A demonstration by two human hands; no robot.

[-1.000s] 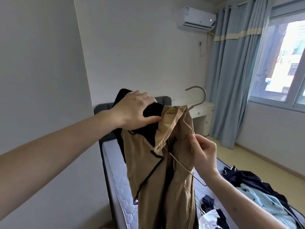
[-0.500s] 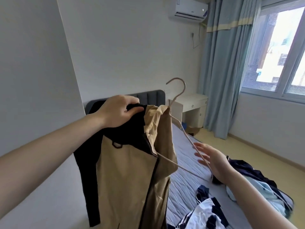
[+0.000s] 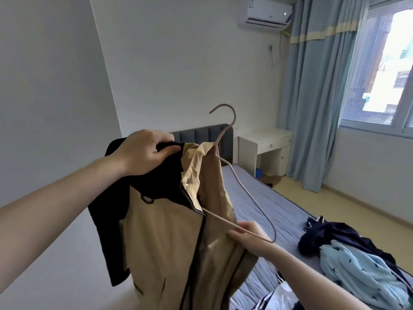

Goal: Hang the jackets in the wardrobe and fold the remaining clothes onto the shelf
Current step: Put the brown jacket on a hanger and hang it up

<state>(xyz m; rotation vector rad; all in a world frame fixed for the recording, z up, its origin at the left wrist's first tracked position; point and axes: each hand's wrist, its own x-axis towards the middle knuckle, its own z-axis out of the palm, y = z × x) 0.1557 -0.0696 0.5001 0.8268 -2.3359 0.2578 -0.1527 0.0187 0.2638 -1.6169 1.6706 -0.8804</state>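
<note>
The jacket (image 3: pixel 178 238) hung mid-air over the bed (image 3: pixel 263 211), its collar bunched in the left hand (image 3: pixel 143 153), fingers curled tight round it. The hanger (image 3: pixel 243 186) ran long from its hook at 12 o'clock down to 5 o'clock, one arm bare. There the right hand (image 3: pixel 248 236) pinched the lower bar, nearer the uncovered shoulder.

Tan jacket (image 3: pixel 169 238) w/ black shoulder, sleeve & trim hangs upright at frame centre, half on a thin pinkish wire hanger (image 3: pixel 250 198): hook up at 12 o'clock, one arm inside the collar, other arm bare, sticking out toward 4 o'clock.
</note>
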